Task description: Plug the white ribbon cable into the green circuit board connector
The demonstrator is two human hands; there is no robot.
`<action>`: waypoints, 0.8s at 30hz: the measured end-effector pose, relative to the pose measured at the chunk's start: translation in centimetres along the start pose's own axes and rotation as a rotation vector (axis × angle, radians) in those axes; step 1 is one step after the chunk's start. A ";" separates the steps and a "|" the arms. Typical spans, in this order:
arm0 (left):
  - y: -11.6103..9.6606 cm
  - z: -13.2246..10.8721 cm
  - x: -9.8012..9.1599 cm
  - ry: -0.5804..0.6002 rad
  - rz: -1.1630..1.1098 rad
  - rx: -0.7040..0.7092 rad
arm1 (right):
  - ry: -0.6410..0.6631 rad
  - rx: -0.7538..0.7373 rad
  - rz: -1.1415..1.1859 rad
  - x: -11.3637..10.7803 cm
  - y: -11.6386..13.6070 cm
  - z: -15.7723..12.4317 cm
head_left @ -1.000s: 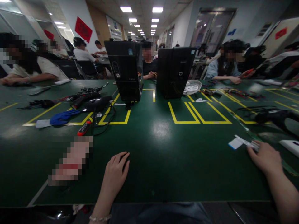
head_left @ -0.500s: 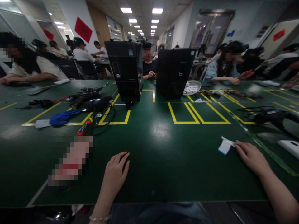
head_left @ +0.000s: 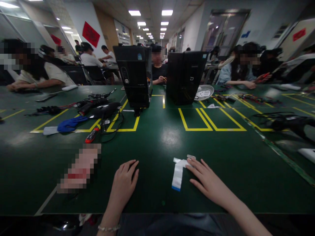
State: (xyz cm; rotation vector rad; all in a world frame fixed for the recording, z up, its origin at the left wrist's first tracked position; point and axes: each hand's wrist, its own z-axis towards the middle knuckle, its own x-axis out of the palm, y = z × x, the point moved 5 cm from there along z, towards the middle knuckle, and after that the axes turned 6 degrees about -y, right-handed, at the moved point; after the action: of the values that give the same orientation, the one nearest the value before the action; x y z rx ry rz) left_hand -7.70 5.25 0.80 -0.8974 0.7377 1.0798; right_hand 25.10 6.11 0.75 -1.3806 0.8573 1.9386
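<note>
My left hand (head_left: pixel 123 181) rests flat on the green table (head_left: pixel 157 147) near its front edge, fingers together, holding nothing. My right hand (head_left: pixel 206 179) lies palm down just right of centre, with its fingertips touching the top end of a white flat ribbon strip with a blue end (head_left: pixel 178 173). The strip lies on the table between my two hands, pointing toward me. I cannot see fingers wrapped around it.
Two black computer cases (head_left: pixel 136 76) (head_left: pixel 185 76) stand upright at the table's middle. Left of them lie a red-handled screwdriver (head_left: pixel 92 134), a blue cloth (head_left: pixel 70 124) and black cables (head_left: pixel 98 108). A white fan grille (head_left: pixel 204 92) sits behind. Other people work around the table.
My right hand slid the white strip from the far right of the table leftward to a spot in front of me. My left hand stayed put.
</note>
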 end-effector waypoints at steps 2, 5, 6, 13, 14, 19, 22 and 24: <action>0.0 0.0 0.0 0.001 0.002 0.002 | 0.022 -0.022 0.063 0.5 2.5 0.6; 0.1 0.0 0.1 0.001 -0.003 0.004 | 0.049 -0.026 0.135 1.4 5.4 1.6; 0.1 0.0 0.1 0.000 -0.006 0.001 | 0.058 -0.019 0.152 1.8 6.1 2.0; 0.2 0.0 0.1 0.017 -0.013 -0.011 | 0.041 0.014 0.238 2.8 8.8 3.8; 0.2 0.0 0.1 0.019 -0.014 -0.009 | 0.043 0.001 0.246 2.8 9.0 3.8; 0.3 0.0 0.1 0.004 -0.026 -0.013 | 0.087 -0.050 0.266 2.3 9.2 3.8; 0.2 0.0 0.1 0.010 -0.022 -0.017 | 0.118 -0.069 0.260 2.3 9.2 3.9; 0.2 0.0 0.1 0.014 -0.018 -0.018 | 0.124 -0.078 0.257 2.3 9.3 4.0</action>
State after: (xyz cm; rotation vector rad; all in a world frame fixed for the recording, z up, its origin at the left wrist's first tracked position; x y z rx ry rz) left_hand -7.84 5.36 0.65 -0.9262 0.7318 1.0669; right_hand 14.98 3.87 1.02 -1.5120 1.0733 2.1143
